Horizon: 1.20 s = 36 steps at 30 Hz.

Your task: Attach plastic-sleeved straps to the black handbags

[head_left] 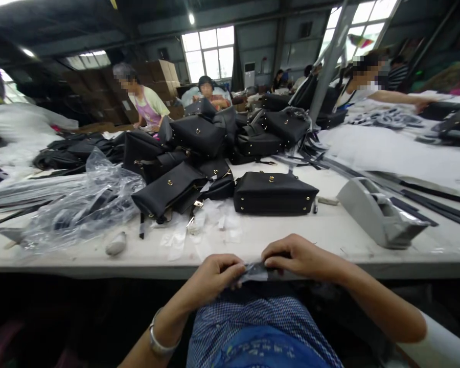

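Note:
At the near table edge, my left hand pinches one end of a small dark piece with clear plastic film on it. The other end is between the closed fingers of my right hand. Its exact kind is too small and blurred to tell. Just beyond my hands lie small clear plastic scraps. A black handbag with gold studs rests on the table behind my right hand. Another black bag leans at the left, its flap side up.
A grey tape dispenser stands at the right on the white table. Crumpled clear plastic bags lie at the left, near a small grey object. Black bags are heaped at the back. Co-workers work beyond the table.

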Tool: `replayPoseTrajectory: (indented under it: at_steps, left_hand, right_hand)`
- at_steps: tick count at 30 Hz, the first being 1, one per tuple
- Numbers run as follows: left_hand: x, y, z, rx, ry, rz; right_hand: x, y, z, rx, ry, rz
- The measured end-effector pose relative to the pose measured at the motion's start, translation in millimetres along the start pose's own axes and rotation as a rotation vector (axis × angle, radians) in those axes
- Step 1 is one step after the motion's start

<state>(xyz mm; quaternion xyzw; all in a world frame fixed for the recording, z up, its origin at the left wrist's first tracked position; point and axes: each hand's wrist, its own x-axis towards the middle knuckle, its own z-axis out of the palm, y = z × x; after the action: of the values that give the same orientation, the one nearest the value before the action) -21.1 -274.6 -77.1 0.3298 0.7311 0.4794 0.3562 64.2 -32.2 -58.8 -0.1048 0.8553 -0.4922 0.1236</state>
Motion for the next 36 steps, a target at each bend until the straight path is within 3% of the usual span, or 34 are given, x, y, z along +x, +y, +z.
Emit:
replayPoseTrajectory:
  at_steps: [3, 6, 11, 17, 21, 27, 36]
  left_hand:
    - [0.8, -10.4, -12.4, 0.008, 0.047, -0.030]
    - [-5.0, -21.6, -22.9, 0.007, 0.022, -0.093]
    - [-22.7, -41.1, -39.0, -0.014, 0.079, -0.145]
    - [-38.1, -55.4, -47.3, 0.003, 0.094, -0.184]
    - [-28.6, -53.0, -36.8, 0.061, 0.044, -0.151]
    - [-7.9, -35.3, -11.3, 0.016, -0.082, -0.103]
    - [-22.0, -30.6, -14.9, 0.017, -0.032, -0.216]
  right_hand:
    - [-15.3, 16.0, -17.0, -0.004, 0.025, 0.150]
    - [-27.0, 28.5, -32.6, 0.028, 0.069, 0.251]
    - [-39.4, 46.2, -54.0, -0.048, 0.183, 0.285]
    - [-46.6, 66.2, -66.8, -0.134, 0.198, 0.299]
    - [-38.6, 55.3, -57.6, -0.092, 0.219, 0.249]
    - [-21.4, 30.6, -24.3, 0.139, 0.152, 0.191]
    - [-40.6, 62.8, -0.8, 0.600, 0.309, 0.320]
